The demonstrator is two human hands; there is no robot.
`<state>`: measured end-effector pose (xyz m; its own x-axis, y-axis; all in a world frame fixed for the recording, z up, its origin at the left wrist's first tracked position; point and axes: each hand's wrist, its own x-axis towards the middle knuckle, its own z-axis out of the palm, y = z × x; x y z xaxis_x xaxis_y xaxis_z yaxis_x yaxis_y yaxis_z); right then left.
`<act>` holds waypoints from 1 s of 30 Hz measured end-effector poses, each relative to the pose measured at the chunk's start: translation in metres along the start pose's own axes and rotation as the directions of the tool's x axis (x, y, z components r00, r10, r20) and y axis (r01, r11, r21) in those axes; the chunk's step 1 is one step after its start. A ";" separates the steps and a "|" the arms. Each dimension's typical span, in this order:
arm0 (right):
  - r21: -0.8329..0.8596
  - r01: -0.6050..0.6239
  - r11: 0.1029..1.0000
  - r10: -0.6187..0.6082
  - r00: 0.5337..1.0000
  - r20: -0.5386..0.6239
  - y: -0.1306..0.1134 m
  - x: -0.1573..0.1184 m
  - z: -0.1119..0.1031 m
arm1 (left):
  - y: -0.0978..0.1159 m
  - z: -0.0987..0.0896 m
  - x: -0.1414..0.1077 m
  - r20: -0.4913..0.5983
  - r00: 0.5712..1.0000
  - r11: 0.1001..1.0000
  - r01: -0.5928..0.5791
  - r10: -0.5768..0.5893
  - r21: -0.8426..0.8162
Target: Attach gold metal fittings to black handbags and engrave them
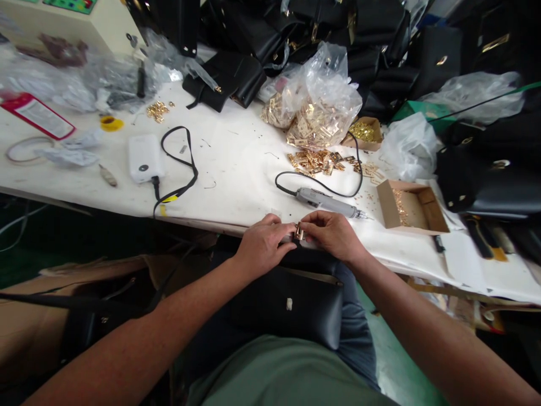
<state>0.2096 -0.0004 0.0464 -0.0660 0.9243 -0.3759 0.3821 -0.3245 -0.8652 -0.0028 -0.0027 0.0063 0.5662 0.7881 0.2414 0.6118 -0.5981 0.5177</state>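
White worktable (pixel 236 163), cluttered; I use the grey power driver (pixel 325 202) as ref. Just on the wearer's side of the driver, R hand (pixel 333 234) pinches a small gold clasp (pixel 299 231), thumb vs. fingertips. L hand (pixel 262 242) is right beside it, fingers narrow, exact grip unclear. Black bag (pixel 313 304) on lap, below the driver. Step, IMO: positioning the clasp. Next move prob. calls for fine alignment, steady pinch.
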 end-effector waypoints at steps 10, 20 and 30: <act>-0.263 0.095 0.960 -0.120 0.990 -0.080 0.001 0.004 0.010 | -0.001 0.001 -0.002 -0.033 0.997 0.997 -0.069 0.069 0.019; -0.357 0.082 0.931 -0.132 0.984 -0.120 0.004 0.007 0.013 | -0.004 0.002 0.002 -0.080 0.985 0.988 -0.154 0.154 0.003; -0.383 0.072 0.921 -0.131 0.983 -0.130 0.004 0.009 0.013 | -0.003 0.001 0.003 -0.062 0.982 0.984 -0.174 0.177 0.045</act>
<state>0.1983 0.0041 0.0354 0.0051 0.9770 -0.2130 0.6999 -0.1557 -0.6971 -0.0026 0.0011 0.0050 0.6300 0.6775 0.3796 0.5282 -0.7321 0.4301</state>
